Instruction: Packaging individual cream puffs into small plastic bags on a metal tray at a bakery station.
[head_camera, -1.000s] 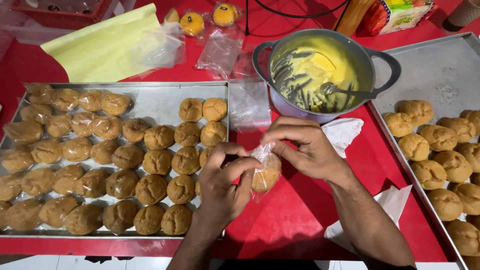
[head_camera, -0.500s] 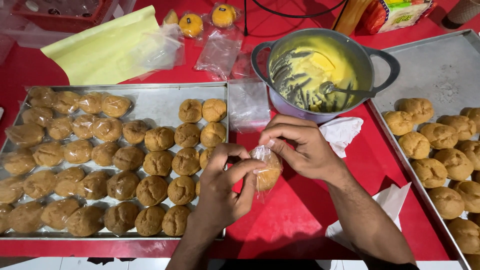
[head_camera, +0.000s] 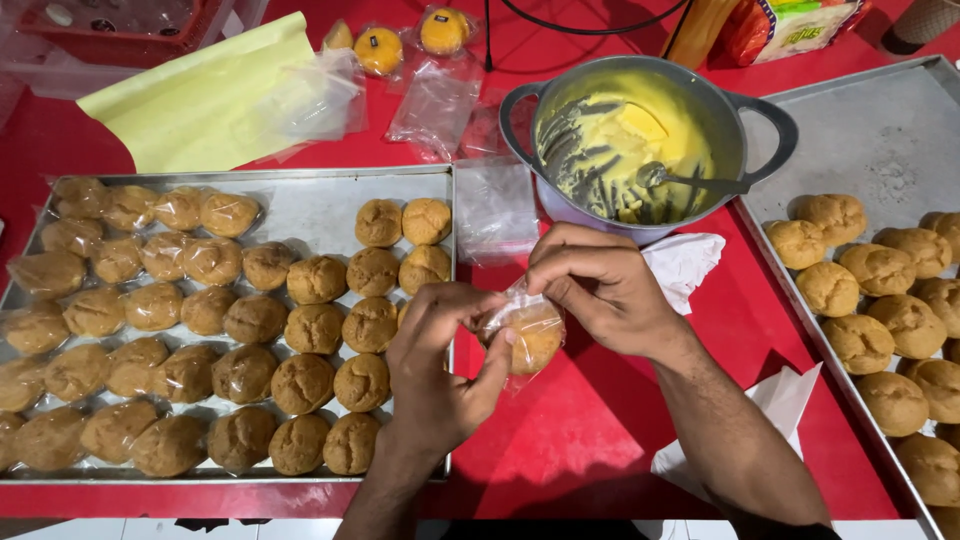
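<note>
Both my hands meet over the red table, just right of the left tray. A round brown bun (head_camera: 533, 338) sits inside a small clear plastic bag between them. My left hand (head_camera: 440, 365) cups the bun from the left, thumb against its side. My right hand (head_camera: 600, 290) pinches the bag's top above the bun. The left metal tray (head_camera: 310, 205) holds several rows of brown buns (head_camera: 300, 380); those in its left part (head_camera: 95, 310) are wrapped in clear plastic.
A grey two-handled pot (head_camera: 640, 140) of yellow cream with a spoon stands behind my hands. A second tray (head_camera: 880, 140) of buns lies at right. Loose clear bags (head_camera: 495, 205), yellow paper (head_camera: 190, 100), white tissues (head_camera: 685, 262) and several bagged yellow pieces (head_camera: 380, 48) lie around.
The bagged bun has turned slightly between my hands, and my fingers have shifted on the bag's top. Trays and pot have stayed in place.
</note>
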